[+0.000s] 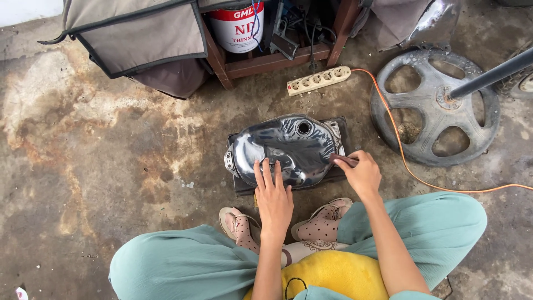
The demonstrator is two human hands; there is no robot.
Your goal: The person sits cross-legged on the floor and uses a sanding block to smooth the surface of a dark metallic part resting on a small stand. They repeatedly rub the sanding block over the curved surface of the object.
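A shiny bare-metal motorcycle fuel tank [288,145] with a round filler hole lies on a dark flat board [342,126] on the concrete floor in front of my crossed legs. My left hand [272,194] rests flat on the tank's near side, fingers spread. My right hand [362,173] sits at the tank's right edge, closed on a small dark piece that looks like sandpaper [344,160], pressed against the metal.
A white power strip [318,80] with an orange cable [402,153] lies behind the tank. A grey wheel-shaped base [433,105] with a dark pole stands at right. A wooden stand [266,62] holding a red-and-white can [237,25] and cloth-covered items stands at the back.
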